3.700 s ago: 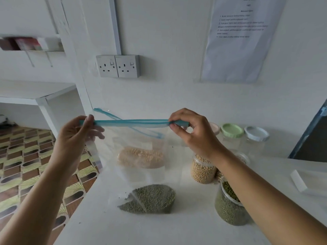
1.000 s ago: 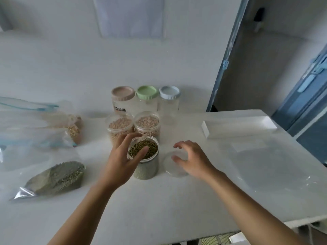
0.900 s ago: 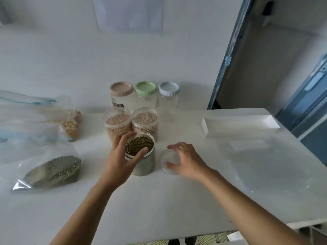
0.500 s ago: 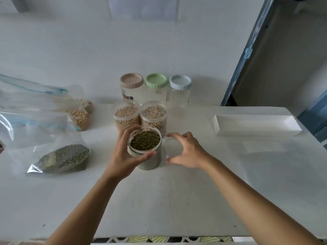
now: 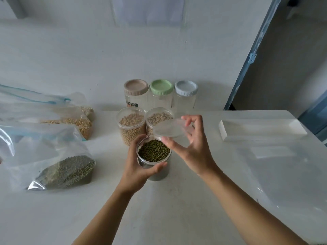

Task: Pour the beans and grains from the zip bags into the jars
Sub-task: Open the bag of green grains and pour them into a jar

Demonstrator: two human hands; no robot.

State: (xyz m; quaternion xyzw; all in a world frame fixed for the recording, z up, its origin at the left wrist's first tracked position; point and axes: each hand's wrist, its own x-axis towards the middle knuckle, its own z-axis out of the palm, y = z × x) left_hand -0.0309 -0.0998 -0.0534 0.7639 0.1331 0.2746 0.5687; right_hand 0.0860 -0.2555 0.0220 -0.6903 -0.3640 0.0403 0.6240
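Item: jar of green beans point(image 5: 153, 154), table centre. Our left hand point(image 5: 137, 167) wraps it to steady it; our right hand point(image 5: 190, 147) pinches the clear lid point(image 5: 169, 129) above its mouth, apparently for capping.

A plain white wall point(image 5: 70, 50) fills the upper left before me, a paper sheet point(image 5: 148, 9) hanging top centre. A blue door frame point(image 5: 247, 62) slants at upper right. My white table point(image 5: 159, 218) spans the bottom.
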